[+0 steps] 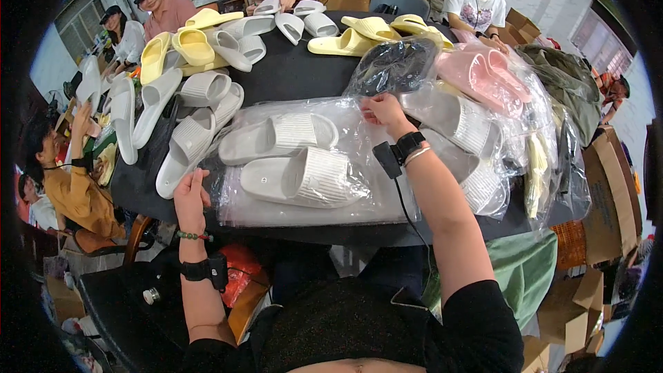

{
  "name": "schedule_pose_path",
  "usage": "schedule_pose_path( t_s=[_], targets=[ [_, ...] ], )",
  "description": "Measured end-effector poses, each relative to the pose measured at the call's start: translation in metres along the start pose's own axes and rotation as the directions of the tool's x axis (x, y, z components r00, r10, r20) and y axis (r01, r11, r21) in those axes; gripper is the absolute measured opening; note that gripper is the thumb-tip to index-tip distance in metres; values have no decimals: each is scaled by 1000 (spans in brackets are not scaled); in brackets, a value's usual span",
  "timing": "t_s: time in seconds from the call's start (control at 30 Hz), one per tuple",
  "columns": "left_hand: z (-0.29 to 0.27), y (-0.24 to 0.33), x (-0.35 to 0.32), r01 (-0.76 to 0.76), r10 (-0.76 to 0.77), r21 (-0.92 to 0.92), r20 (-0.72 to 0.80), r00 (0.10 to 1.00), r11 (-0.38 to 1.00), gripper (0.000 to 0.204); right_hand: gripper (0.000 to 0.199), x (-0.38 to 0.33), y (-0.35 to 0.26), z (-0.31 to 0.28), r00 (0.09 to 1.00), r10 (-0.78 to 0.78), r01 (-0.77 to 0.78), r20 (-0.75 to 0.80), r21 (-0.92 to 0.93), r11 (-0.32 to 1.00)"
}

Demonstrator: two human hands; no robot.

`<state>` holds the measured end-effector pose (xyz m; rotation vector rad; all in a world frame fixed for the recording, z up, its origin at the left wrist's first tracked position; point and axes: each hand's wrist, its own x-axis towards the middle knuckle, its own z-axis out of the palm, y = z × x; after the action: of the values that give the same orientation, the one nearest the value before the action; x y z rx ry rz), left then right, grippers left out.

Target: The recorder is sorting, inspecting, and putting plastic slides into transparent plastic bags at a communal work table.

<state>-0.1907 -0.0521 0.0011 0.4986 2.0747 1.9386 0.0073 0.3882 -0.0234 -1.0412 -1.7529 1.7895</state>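
A clear plastic bag (324, 204) lies on the black table (297, 69) in front of me, with a pair of light grey ribbed slides (297, 159) inside it. My right hand (384, 113) pinches the bag's far right edge, beside a bagged dark slide (394, 65). My left hand (190, 193) rests on the table at the bag's left edge, next to loose grey slides (190, 138). It seems to hold nothing. Both wrists carry black bands.
Loose yellow slides (176, 48) and white slides (290, 24) cover the far half of the table. Bagged pink slides (483, 72) and grey ones pile up on the right. Several people sit around the table. Cardboard boxes (608, 193) stand at the right.
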Motion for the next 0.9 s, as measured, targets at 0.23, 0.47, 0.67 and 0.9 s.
schedule_pose_path(
  t_s=[0.23,0.47,0.67,0.9],
  targets=[
    [6,14,-4,-7,7,21,12,1000,1000,28,26,8,7,-7,995,-83,83,-51,-10,996],
    [-2,11,-5,-1,1,9,-1,1000,1000,27,24,13,13,9,977,-133,132,-169,-17,991],
    [6,3,2,9,-7,133,-16,1000,991,24,25,27,18,-19,797,-561,362,-225,-565,741],
    [23,-1,-4,-28,19,86,113,993,996,27,31,-7,-10,-30,877,-454,257,-157,-646,718]
  ],
)
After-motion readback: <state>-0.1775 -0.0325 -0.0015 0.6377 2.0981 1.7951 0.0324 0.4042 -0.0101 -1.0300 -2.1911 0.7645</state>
